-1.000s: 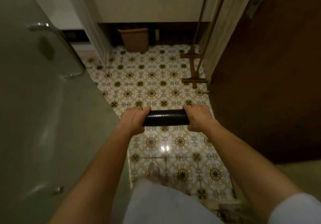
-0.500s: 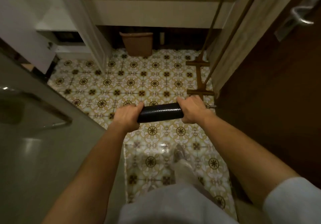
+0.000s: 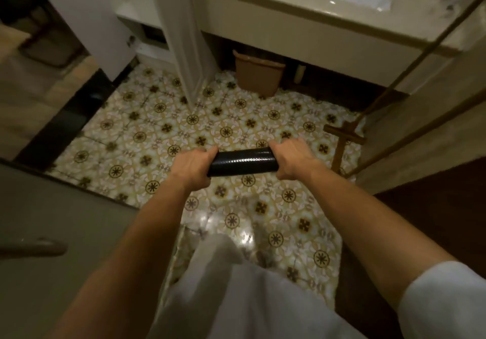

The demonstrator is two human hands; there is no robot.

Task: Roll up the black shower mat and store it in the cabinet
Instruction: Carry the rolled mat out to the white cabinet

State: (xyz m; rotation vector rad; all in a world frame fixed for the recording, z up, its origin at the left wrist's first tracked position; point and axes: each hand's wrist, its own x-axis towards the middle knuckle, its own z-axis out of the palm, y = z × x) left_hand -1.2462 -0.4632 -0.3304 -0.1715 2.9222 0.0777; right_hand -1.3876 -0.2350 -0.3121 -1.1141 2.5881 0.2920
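Note:
The black shower mat point(image 3: 243, 161) is rolled into a tight, shiny tube and held level above the patterned tile floor. My left hand point(image 3: 191, 165) is shut around its left end and my right hand point(image 3: 291, 157) around its right end; both ends are hidden in my fists. A white cabinet point(image 3: 86, 20) with a dark opening low at its base stands at the far left, beyond the floor.
A sink vanity point(image 3: 289, 28) runs across the far side, with a brown bin point(image 3: 256, 75) under it. A white panel point(image 3: 184, 36) hangs down to the floor. Wooden ladder feet point(image 3: 342, 141) stand at the right by a dark door point(image 3: 434, 220). A glass door point(image 3: 52, 233) is at near left.
I have stepped forward and turned left: the vanity and bin are nearer, the white cabinet has come into view. Both hands keep their grip on the rolled mat.

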